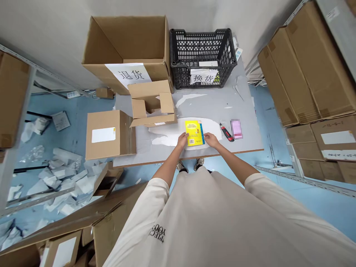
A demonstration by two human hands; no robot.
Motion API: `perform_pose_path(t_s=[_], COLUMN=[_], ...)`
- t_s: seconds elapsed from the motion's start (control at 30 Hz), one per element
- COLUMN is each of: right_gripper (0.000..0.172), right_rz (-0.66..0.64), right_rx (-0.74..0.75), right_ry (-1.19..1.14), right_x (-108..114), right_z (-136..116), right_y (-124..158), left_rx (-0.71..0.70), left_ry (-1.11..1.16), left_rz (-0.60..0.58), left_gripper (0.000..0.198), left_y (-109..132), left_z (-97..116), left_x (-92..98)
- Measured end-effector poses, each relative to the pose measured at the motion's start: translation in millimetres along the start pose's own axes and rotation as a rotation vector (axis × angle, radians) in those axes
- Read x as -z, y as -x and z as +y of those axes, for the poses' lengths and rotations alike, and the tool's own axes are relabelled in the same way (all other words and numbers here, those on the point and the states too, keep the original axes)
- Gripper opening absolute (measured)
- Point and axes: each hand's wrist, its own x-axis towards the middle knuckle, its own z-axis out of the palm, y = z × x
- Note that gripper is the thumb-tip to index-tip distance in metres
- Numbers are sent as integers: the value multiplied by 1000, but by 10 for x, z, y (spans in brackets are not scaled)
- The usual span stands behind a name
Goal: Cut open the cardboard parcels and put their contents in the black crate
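Note:
A yellow book (194, 132) with a blue edge strip, printed text and a barcode lies over the white worn patch of the table (167, 152). My left hand (182, 140) is closed on its left edge. At its right edge, near the lower corner, my right hand (210, 140) grips the blue strip. Right of my right hand rest a red and black utility knife (227, 132) and a pink slip (236, 129), partly blurred. Behind the book stands a small carton (152, 120) with its flaps up and some paper inside.
At the back are a large open carton (108, 76) and a black plastic crate (178, 78), both with paper signs. A closed box (102, 146) sits at the table's left end. Shelves with cartons (306, 70) flank the right side. Scrap paper (63, 172) litters the left floor.

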Motion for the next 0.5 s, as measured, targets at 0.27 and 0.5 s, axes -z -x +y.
perform_pose_path(t_s=[0.27, 0.5], right_gripper=[60, 62], right_rz=[-38, -40], right_rx=[-149, -197], right_ry=[-44, -195], right_x=[-74, -138], right_z=[195, 203], right_y=[-30, -65], left_rx=[-2, -21], left_ry=[-168, -306], left_rz=[-95, -157], left_gripper=[63, 65], left_y=[-23, 83], left_z=[-148, -256], left_x=[-84, -132])
